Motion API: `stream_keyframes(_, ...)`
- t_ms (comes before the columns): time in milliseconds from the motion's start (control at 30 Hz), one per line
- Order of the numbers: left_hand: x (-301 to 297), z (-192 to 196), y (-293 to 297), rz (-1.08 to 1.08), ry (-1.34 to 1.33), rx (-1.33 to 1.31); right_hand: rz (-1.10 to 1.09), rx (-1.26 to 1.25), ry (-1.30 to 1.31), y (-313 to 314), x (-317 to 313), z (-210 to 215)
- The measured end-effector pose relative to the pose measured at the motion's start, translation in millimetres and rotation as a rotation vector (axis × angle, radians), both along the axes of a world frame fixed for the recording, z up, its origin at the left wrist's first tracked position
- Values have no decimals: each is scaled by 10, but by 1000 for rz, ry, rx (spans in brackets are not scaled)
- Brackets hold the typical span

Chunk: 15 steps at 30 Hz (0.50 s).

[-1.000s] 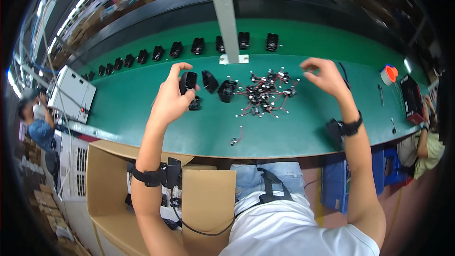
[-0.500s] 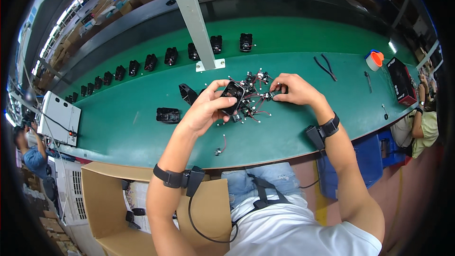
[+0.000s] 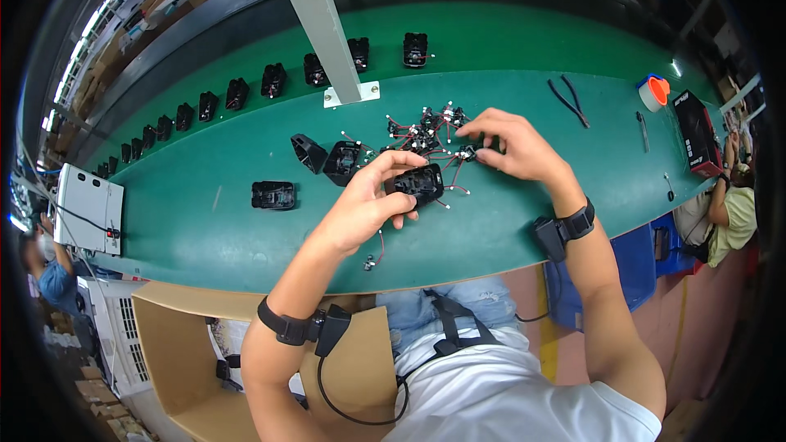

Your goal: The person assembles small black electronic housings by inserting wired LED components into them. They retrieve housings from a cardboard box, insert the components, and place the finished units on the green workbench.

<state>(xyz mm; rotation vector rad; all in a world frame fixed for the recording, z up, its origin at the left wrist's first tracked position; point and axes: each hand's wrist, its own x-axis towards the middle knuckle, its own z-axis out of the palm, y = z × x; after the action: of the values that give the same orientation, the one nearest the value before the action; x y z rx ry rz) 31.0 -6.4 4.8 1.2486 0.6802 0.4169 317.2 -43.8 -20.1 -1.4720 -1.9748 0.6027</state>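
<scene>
Black housing (image 3: pixel 419 186) sits grasped in the left hand (image 3: pixel 360 213) over the near middle of the tabletop (image 3: pixel 188 229), open side up, probably so its interior faces the person, with the fingers covering part of it. Just to its far side, a pile of wired parts (image 3: pixel 423 139) lies within easy reach, too tangled to count. Farther right, the right hand (image 3: pixel 520 149) curls thumb and finger at a small wired part (image 3: pixel 467 153); whether it pinches firmly, I cannot tell.

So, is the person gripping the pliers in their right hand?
No, the pliers lie on the green table, apart from the right hand, which is at the edge of the pile of wired parts.
</scene>
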Motion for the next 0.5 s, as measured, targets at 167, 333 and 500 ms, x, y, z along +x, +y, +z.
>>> stream_keyframes(167, 5, 13, -23, 24, -10, -9, -29, -80, 33, 48, 7, -184)
stream_keyframes(333, -8, -10, 2, 61, -1, -41, -52, -132, 559, 21, -29, -158)
stream_keyframes(500, 6, 3, -8, 95, -113, -133, -7, -266, 928, -58, -197, -22)
